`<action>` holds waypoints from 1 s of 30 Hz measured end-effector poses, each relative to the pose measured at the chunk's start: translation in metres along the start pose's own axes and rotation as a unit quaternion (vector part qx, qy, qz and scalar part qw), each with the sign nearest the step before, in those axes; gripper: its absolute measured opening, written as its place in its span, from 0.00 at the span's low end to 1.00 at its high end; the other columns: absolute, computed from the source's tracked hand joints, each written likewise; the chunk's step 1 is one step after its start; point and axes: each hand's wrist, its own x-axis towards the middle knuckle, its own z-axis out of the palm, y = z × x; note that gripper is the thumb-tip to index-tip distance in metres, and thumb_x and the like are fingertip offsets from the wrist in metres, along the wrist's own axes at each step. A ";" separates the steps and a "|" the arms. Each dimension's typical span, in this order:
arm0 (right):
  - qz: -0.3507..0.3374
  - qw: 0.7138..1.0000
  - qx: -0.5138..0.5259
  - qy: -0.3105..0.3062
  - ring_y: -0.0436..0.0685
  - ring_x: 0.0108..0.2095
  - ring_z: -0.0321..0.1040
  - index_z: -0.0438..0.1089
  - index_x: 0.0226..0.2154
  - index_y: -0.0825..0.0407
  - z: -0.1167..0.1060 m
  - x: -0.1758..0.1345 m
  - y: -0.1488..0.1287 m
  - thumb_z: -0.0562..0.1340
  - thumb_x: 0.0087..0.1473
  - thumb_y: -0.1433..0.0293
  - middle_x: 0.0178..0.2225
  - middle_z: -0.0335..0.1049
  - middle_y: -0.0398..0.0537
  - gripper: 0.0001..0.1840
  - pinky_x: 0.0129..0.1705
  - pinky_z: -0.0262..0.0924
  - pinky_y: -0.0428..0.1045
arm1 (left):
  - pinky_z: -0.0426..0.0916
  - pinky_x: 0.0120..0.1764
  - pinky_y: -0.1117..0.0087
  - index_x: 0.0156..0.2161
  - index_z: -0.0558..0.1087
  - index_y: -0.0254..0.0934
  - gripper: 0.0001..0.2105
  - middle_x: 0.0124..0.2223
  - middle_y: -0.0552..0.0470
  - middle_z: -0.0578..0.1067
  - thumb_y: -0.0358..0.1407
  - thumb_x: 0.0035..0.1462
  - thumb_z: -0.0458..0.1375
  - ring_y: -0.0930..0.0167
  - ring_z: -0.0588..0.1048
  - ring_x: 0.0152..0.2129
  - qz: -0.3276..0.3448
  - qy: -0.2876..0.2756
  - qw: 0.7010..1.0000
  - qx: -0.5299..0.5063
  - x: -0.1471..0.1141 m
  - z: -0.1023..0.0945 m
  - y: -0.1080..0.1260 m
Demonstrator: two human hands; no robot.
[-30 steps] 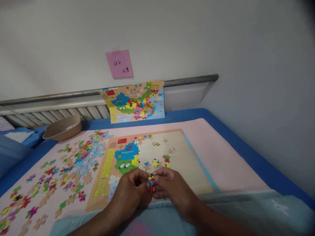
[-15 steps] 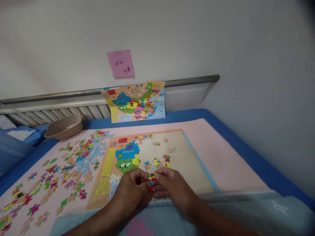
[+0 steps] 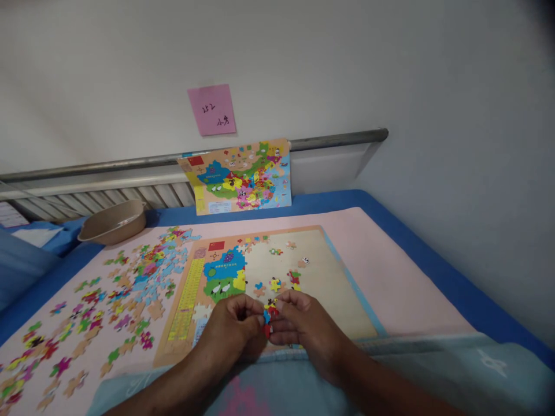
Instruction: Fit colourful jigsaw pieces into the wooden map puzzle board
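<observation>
Nearest, along the bottom of the frame, lies a pale teal cloth [image 3: 286, 384] with a pink patch, and the person's two bare forearms reach in over it. Just above, at the lower centre, the left hand [image 3: 236, 323] and the right hand [image 3: 310, 323] face each other, thumbs and fingertips pinched on a small cluster of puzzle pieces [image 3: 270, 310] in red, yellow and blue; how many pieces it includes cannot be told, as the fingers hide part of it. The cluster is held over the near part of a puzzle board [image 3: 321, 294], in the middle of the frame. The board's left side is filled with joined pieces showing a yellow strip, a blue area and a green area with white birds, while a few loose pieces [image 3: 276, 283] lie on its bare middle, beyond the hands. From the lower left up to the board's far left corner, many loose pieces are scattered over a pink sheet [image 3: 377, 248] with a blue border. Farther back, at the left, sits a beige basin [image 3: 115, 228]. Beyond the board, a colourful map sheet [image 3: 243, 176] stands against a metal rail [image 3: 342, 140]; above it, a pink note [image 3: 212, 110] with handwriting sticks to the pale wall [image 3: 303, 63].
</observation>
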 end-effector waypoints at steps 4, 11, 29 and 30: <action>-0.001 1.000 0.008 0.000 0.52 0.27 0.71 0.63 0.30 0.51 0.001 0.001 0.000 0.71 0.39 0.52 0.24 0.69 0.39 0.25 0.34 0.69 0.50 | 0.53 0.19 0.76 0.28 0.72 0.34 0.16 0.19 0.57 0.69 0.41 0.38 0.71 0.79 0.60 0.13 0.003 0.010 1.000 0.013 -0.001 0.000 0.000; -0.008 1.000 0.009 -0.001 0.52 0.27 0.71 0.63 0.30 0.51 0.001 -0.002 -0.002 0.71 0.38 0.52 0.24 0.70 0.40 0.26 0.33 0.68 0.49 | 0.55 0.20 0.75 0.26 0.73 0.33 0.13 0.20 0.54 0.71 0.39 0.35 0.66 0.78 0.63 0.14 0.003 0.033 0.999 0.027 -0.004 0.006 0.008; -0.012 1.000 0.024 -0.005 0.53 0.27 0.72 0.61 0.28 0.50 -0.001 -0.001 0.001 0.72 0.38 0.53 0.24 0.70 0.40 0.26 0.34 0.67 0.50 | 0.52 0.17 0.76 0.27 0.73 0.34 0.12 0.17 0.57 0.69 0.37 0.35 0.66 0.79 0.60 0.11 -0.003 0.013 1.000 0.004 -0.001 0.002 0.002; -0.014 1.000 0.026 -0.004 0.53 0.27 0.72 0.62 0.28 0.50 -0.001 0.000 0.001 0.72 0.38 0.52 0.24 0.70 0.40 0.26 0.35 0.68 0.50 | 0.53 0.17 0.76 0.27 0.73 0.34 0.12 0.18 0.56 0.69 0.37 0.35 0.66 0.79 0.61 0.11 -0.005 0.016 1.000 0.005 -0.001 0.002 0.003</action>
